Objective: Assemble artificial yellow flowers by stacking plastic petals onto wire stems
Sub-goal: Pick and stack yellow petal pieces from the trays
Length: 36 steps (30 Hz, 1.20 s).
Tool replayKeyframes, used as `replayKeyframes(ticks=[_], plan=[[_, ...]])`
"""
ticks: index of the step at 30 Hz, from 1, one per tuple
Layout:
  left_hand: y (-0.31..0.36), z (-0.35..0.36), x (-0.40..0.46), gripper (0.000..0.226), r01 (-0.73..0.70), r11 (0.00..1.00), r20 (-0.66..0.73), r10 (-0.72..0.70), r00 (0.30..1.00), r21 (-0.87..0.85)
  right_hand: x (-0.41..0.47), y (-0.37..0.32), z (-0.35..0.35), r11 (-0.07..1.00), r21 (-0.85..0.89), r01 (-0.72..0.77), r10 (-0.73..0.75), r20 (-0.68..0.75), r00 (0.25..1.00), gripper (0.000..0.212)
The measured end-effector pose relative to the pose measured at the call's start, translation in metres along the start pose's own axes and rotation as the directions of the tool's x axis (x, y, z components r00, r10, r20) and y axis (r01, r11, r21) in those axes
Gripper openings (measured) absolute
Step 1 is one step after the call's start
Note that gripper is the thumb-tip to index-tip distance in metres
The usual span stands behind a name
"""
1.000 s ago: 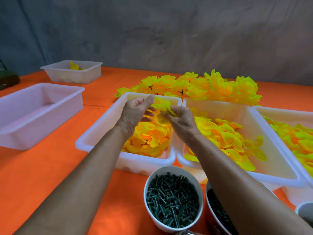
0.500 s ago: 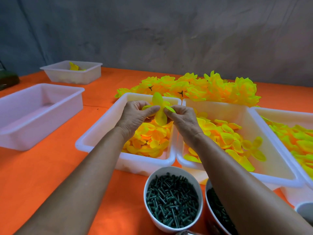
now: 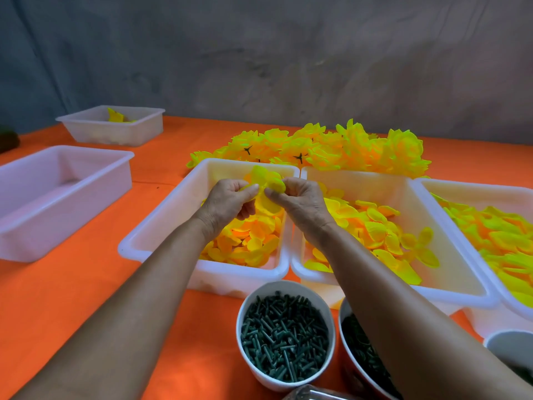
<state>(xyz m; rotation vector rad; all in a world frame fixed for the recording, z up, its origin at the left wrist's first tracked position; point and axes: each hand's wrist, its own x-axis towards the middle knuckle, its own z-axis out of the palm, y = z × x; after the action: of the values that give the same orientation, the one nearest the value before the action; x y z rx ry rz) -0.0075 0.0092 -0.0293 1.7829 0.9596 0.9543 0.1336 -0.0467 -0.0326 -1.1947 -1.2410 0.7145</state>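
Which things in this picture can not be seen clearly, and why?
Head view only:
- Wire stem: not visible; both hands, left hand and right hand, cover the petal piece middle.
- Red bowl: contents mostly behind the right forearm.
- Far tub: yellow contents too small.
- Right tub: cut by the edge.

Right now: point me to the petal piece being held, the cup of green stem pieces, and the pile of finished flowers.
petal piece [image 3: 266,180], head view, on its upper lobes between the hands
cup of green stem pieces [image 3: 331,319], head view, on its white right rim
pile of finished flowers [image 3: 349,151], head view, on the pile's middle
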Motion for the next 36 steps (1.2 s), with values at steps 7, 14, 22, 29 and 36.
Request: replayKeyframes(ticks=[7,14,22,29,36], plan=[[-0.004,0.000,-0.001,0.020,0.030,0.996,0.018,-0.031,0.999,0.085,0.005,-0.023,-0.017,0.985,-0.113,-0.134,0.141,0.059,0.988,0.037],[-0.008,0.006,0.000,0.020,0.144,0.921,0.074,-0.182,0.980,0.362,-0.009,-0.029,-0.100,0.915,-0.363,-0.175,0.120,-0.169,0.978,0.023],[-0.008,0.001,-0.003,0.023,0.037,0.856,0.160,-0.139,0.977,0.516,-0.027,-0.007,-0.110,0.436,-0.896,0.081,0.119,0.147,0.982,0.054],[-0.009,0.001,-0.001,0.040,0.059,0.792,0.087,-0.140,0.986,0.607,-0.025,0.006,-0.102,0.113,-0.975,0.189,0.015,0.192,0.981,0.021],[-0.004,0.000,0.002,0.045,0.049,0.824,-0.031,-0.038,0.999,0.565,-0.023,-0.010,-0.129,0.619,-0.783,-0.058,-0.068,-0.127,0.990,0.020]])
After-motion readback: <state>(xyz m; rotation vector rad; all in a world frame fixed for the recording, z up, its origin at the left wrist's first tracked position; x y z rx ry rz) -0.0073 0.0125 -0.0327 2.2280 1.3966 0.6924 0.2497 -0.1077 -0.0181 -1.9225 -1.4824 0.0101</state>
